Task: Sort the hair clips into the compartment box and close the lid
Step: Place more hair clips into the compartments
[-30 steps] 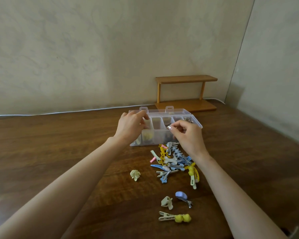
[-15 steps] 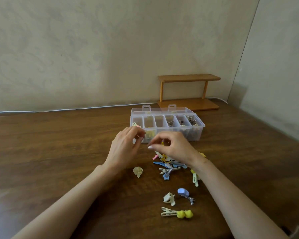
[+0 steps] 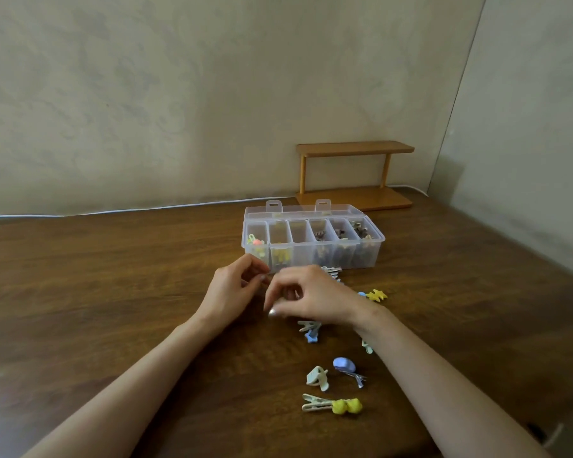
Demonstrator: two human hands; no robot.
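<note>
The clear compartment box (image 3: 361, 256) stands on the table with its lid (image 3: 303, 211) folded open behind it. Several compartments hold clips: pastel ones at the left, dark ones at the right. My left hand (image 3: 234, 289) hovers just in front of the box's left end, fingers loosely curled, and I see nothing in it. My right hand (image 3: 315, 299) is palm down over the loose pile of hair clips (image 3: 310, 330), its fingers bent onto the table. It hides most of the pile and whatever its fingers touch.
Loose clips lie near me: a cream claw clip (image 3: 318, 378), a lilac clip (image 3: 346, 366), a cream clip with yellow balls (image 3: 333, 405) and a yellow star clip (image 3: 376, 295). A small wooden shelf (image 3: 354, 175) stands behind the box. A white cable (image 3: 113, 211) runs along the wall.
Both hands have drawn back from the box toward me. The right hand has dropped over the pile. The small cream clip left of the pile is now out of sight.
</note>
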